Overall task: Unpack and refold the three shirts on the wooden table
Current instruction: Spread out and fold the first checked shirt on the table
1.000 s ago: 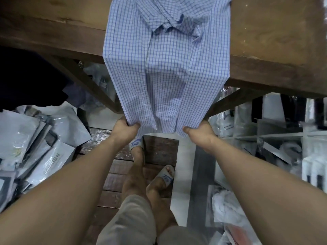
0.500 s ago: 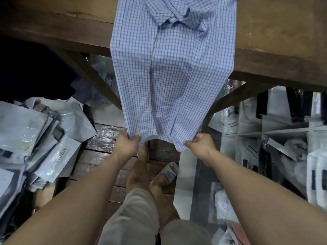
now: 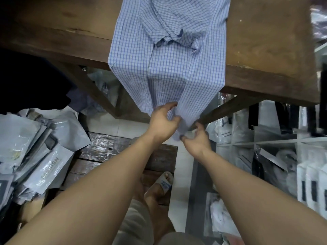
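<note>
One blue-checked shirt [image 3: 168,68] lies at twelve o'clock on the wooden table [image 3: 265,41], tail hanging over the near edge. The left hand [image 3: 163,121] grips the gathered hem; the right hand [image 3: 196,137], at its four o'clock, pinches it.

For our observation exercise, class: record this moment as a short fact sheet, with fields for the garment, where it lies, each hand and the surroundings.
Garment: blue checked shirt, collar showing
Position: upper part flat on the wooden table, lower part hanging over the near edge
Left hand: grips the gathered hem
Right hand: pinches the hem just below, close to the other hand
Floor, person's left: plastic-wrapped packages in a pile
</note>
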`<state>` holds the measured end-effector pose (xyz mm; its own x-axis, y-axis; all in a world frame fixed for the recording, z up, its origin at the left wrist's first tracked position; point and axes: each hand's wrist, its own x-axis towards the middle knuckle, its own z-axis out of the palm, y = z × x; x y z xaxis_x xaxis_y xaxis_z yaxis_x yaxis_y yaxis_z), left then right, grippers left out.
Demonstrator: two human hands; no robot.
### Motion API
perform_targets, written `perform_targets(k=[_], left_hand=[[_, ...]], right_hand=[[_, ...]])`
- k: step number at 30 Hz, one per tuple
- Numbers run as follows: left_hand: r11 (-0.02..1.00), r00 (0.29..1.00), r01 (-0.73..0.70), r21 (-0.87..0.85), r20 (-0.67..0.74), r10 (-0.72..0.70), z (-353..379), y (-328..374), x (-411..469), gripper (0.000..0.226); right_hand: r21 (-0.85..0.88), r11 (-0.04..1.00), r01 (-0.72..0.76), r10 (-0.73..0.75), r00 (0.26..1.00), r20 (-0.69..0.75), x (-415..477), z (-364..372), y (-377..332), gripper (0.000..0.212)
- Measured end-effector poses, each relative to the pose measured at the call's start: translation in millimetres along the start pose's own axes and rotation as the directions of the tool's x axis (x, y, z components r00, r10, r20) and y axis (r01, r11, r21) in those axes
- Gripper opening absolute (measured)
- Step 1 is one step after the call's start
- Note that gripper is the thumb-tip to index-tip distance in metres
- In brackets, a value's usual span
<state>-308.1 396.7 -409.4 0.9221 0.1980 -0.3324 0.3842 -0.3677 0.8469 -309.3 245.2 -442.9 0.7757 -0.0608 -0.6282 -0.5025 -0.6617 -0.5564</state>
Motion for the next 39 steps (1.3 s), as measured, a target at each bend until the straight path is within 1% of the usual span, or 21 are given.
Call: perform_targets(k=[2,4,6,7,9,12,13,15,16,18,20,22,24,27,30,32,34,36,39], left_hand=[[1.0,0.999,-0.022,-0.01,0.041,0.023,0.2,10.7,5.8,0.032],[0.999,0.998,-0.032,-0.004,0.046,0.032,-0.6,15.5,9.8,0.021],[0.999,0.999,-0.029,0.033,0.034,0.028,-2.7,18.8,9.5,0.017],[0.998,0.999,-0.037,0.058,0.013,0.037,-4.3,19.9,7.6,0.017],[0.993,0.995,-0.089,0.071,-0.037,0.092,-8.3,23.4,2.2,0.018],[0.985,0.978,-0.17,0.033,-0.118,0.173,-14.7,31.9,-7.0,0.017],[0.983,0.971,-0.182,0.027,-0.155,0.184,-16.8,34.5,-10.5,0.016],[0.984,0.958,-0.177,0.027,-0.223,0.178,-20.0,38.8,-16.4,0.015],[0.988,0.957,-0.154,0.026,-0.244,0.155,-20.8,39.8,-18.8,0.016],[1.0,0.97,-0.028,-0.004,-0.24,0.026,-22.3,41.1,-19.2,0.02],[0.992,0.977,0.124,0.001,-0.175,-0.122,-23.4,38.7,-14.1,0.021],[0.981,0.974,0.19,0.031,-0.131,-0.184,-24.5,35.7,-7.1,0.023],[0.974,0.968,0.224,-0.013,-0.116,-0.224,-25.3,35.8,-0.8,0.024],[0.967,0.962,0.252,-0.027,-0.098,-0.253,-27.3,39.7,3.3,0.019],[0.978,0.969,0.206,-0.043,-0.13,-0.21,-28.4,38.7,1.5,0.011],[0.993,0.969,0.101,-0.068,-0.219,-0.114,-26.3,37.8,-2.4,0.015],[1.0,0.94,0.001,-0.031,-0.342,-0.011,-23.2,41.2,-4.2,0.023],[0.999,0.905,-0.033,-0.006,-0.425,0.027,-20.8,51.5,-3.7,0.034],[0.998,0.848,-0.029,0.052,-0.528,0.052,-19.6,66.9,-2.4,0.041]], right_hand=[[0.055,0.993,0.1,-0.094,0.991,-0.097,5.9,-13.5,-19.8,0.074],[0.049,0.984,0.171,-0.162,0.976,-0.144,11.7,-25.2,-40.7,0.07],[0.016,0.981,0.193,-0.188,0.968,-0.167,14.7,-32.6,-58.8,0.068],[0.011,0.981,0.195,-0.19,0.966,-0.176,15.5,-34.8,-64.6,0.069],[0.08,0.978,0.191,-0.174,0.968,-0.181,16.3,-39.5,-72.4,0.067],[0.174,0.966,0.192,-0.166,0.974,-0.154,14.8,-41.3,-78.0,0.038],[0.195,0.961,0.196,-0.17,0.975,-0.142,14.0,-41.2,-78.6,0.036],[0.226,0.954,0.199,-0.174,0.977,-0.125,11.8,-41.3,-80.9,0.045],[0.229,0.953,0.199,-0.176,0.978,-0.116,10.3,-41.8,-81.9,0.048],[0.216,0.961,0.174,-0.158,0.983,-0.093,7.6,-44.4,-82.3,0.056],[0.194,0.968,0.162,-0.153,0.986,-0.059,9.1,-47.2,-79.2,0.071],[0.212,0.965,0.153,-0.151,0.988,-0.03,11.0,-48.4,-78.3,0.077],[0.242,0.963,0.118,-0.12,0.993,-0.009,13.8,-48.4,-77.4,0.073],[0.275,0.957,0.091,-0.093,0.996,-0.008,13.7,-49.4,-80.4,0.057],[0.314,0.946,0.086,-0.087,0.996,-0.013,14.0,-50.4,-81.3,0.041],[0.343,0.934,0.102,-0.105,0.994,-0.011,14.4,-50.3,-81.6,0.041],[0.37,0.921,0.118,-0.121,0.993,-0.016,15.1,-49.7,-81.1,0.044],[0.38,0.918,0.116,-0.126,0.992,0.001,14.2,-50.2,-81.8,0.042],[0.374,0.921,0.109,-0.141,0.988,0.059,9.8,-51.4,-82.8,0.019]])
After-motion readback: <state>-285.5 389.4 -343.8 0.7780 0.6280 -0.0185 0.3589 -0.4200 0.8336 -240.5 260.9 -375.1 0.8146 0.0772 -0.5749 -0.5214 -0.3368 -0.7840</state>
